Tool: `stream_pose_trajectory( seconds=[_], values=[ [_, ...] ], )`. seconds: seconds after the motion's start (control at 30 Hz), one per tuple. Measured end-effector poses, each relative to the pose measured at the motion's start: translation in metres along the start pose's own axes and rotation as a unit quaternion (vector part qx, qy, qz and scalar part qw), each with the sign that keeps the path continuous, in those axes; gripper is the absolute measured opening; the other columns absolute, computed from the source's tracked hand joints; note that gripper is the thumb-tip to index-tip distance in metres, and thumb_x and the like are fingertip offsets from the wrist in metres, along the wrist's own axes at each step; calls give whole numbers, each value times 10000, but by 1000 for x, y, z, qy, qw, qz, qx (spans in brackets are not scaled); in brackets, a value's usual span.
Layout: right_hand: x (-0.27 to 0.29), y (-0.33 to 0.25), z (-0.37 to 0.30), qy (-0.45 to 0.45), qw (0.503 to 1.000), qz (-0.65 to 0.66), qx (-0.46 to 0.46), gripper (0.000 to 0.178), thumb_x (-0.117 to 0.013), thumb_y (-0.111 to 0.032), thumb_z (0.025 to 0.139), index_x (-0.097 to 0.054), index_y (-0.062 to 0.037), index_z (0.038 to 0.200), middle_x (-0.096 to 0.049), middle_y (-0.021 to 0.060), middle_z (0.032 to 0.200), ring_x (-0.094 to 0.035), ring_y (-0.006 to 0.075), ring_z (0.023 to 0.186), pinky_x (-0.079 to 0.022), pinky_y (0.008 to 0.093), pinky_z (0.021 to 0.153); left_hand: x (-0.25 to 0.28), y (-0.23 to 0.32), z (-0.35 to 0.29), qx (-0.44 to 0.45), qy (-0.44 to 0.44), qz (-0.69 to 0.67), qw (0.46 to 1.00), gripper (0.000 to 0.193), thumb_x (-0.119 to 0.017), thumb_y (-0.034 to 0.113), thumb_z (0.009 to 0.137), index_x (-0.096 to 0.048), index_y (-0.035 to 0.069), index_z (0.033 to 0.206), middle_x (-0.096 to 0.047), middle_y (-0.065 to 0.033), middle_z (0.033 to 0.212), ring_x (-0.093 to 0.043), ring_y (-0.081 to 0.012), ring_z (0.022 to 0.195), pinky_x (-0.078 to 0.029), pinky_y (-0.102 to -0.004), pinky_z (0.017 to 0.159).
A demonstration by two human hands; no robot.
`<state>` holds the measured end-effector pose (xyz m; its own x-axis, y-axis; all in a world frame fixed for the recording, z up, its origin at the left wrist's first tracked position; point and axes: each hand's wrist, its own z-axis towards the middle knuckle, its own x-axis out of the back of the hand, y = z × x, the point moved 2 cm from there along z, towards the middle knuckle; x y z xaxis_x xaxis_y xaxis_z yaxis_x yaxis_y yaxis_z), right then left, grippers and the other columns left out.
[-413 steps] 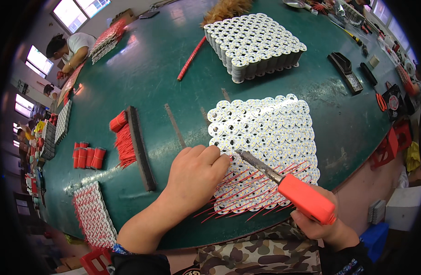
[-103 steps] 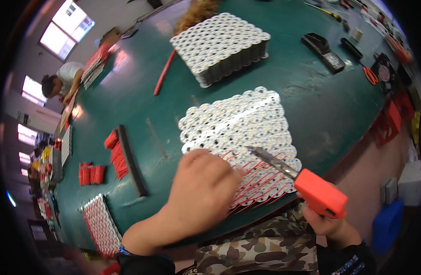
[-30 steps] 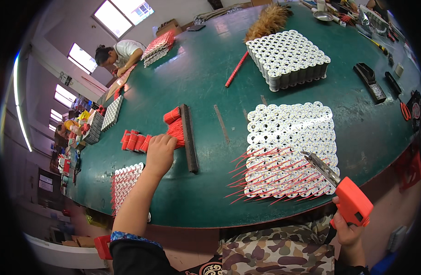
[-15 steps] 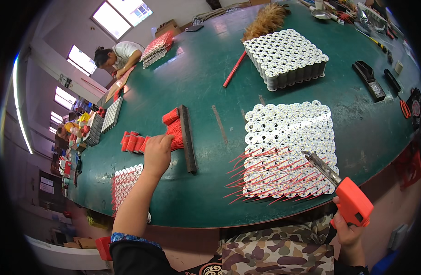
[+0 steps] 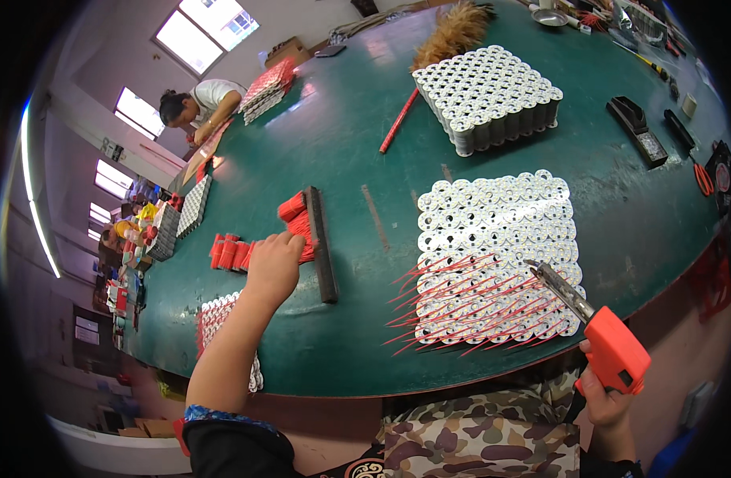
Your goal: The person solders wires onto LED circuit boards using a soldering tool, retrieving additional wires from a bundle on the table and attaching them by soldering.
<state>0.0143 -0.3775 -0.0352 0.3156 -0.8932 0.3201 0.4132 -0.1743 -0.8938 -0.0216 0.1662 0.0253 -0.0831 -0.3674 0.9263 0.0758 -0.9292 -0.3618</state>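
Note:
My left hand [image 5: 275, 263] is curled down on a pile of short red wires [image 5: 300, 225], its fingertips pinched among them and partly hidden. A dark bar [image 5: 321, 247] stands along the right side of the pile. In my right hand [image 5: 607, 402] is a red soldering gun [image 5: 618, 349], its metal barrel pointing up and left. The gun's tip is over a block of white-topped round cells [image 5: 493, 209]. Rows of thin red wires [image 5: 453, 307] lie across the block's nearer half, their ends sticking out past its left edge.
Another cell block [image 5: 489, 88] stands farther back, beside a feather duster [image 5: 453, 36] with a red handle. Red bundles [image 5: 230, 252] lie left of my left hand, and a wired block [image 5: 216, 315] is partly behind my forearm. Black holders and orange-handled scissors [image 5: 703, 180] are at right. A person [image 5: 214, 99] works far left.
The whole view has shifted slightly. My left hand stays at the red wires with its fingers a little more bent; the soldering gun keeps almost the same place over the block.

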Motion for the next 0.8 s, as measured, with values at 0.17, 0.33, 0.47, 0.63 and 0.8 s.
stream_pose_trajectory(
  seconds=[0.17,0.33,0.47,0.63,0.8],
  values=[
    [1,-3,-1,40,993,37,-104,352,-691,-56,809,-676,35,1148,-673,160,1154,-628,208,933,-512,317,801,16,12,15,-2,-82,32,996,161,-577,14,819,-637,65,959,-664,-117,932,-659,-334,910,-517,-452,791],
    [5,-5,1,34,993,48,-104,354,-685,-33,793,-677,32,1141,-664,160,1164,-634,208,935,-516,315,803,3,10,13,-1,-166,55,985,186,-587,0,816,-620,58,990,-652,-110,923,-660,-322,924,-541,-433,800],
    [7,-5,5,31,993,45,-102,352,-683,-35,793,-677,35,1137,-666,161,1154,-636,202,911,-514,309,797,8,13,14,-28,-106,47,993,194,-594,2,811,-612,48,999,-652,-117,960,-664,-330,912,-543,-437,788],
    [9,0,4,43,996,48,-59,369,-698,-52,813,-666,44,1167,-663,169,1169,-631,164,824,-511,296,762,15,11,23,-36,-108,103,988,106,-609,69,845,-626,59,949,-655,-86,907,-677,-289,838,-565,-402,712],
    [10,2,-1,57,988,81,-118,375,-707,-71,823,-662,45,1177,-664,169,1163,-628,154,812,-513,298,749,33,26,48,-71,-91,162,980,60,-628,125,843,-656,93,885,-675,-67,879,-688,-251,842,-539,-385,674]
  ],
)
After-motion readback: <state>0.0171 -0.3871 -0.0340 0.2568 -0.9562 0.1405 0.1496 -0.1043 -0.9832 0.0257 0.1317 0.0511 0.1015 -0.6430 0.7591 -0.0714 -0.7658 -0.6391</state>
